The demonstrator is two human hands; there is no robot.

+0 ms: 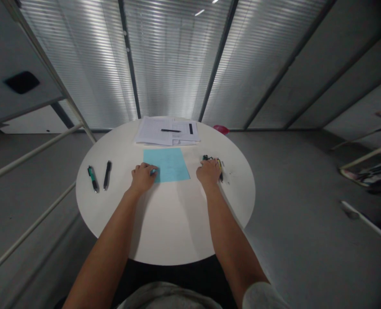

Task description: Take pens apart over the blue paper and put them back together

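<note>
A light blue sheet of paper (171,165) lies flat on the round white table. At its left edge, my left hand (143,177) rests with curled fingers, thumb and forefinger closed on the sheet's border. A bit of lighter blue shows between those two fingertips. To the right of the sheet, my right hand (209,171) is closed over a small cluster of dark and yellow items (220,165). Its fingertips are hidden behind the hand, so what they grip cannot be made out. Tiny dark bits (228,178) lie just right of that cluster.
White printed papers (154,131) lie at the table's far edge with a black pen (171,130) on top. A green and black pen (92,179) and a black pen (107,175) lie at left. Beyond the table's far right edge is a red object (221,129).
</note>
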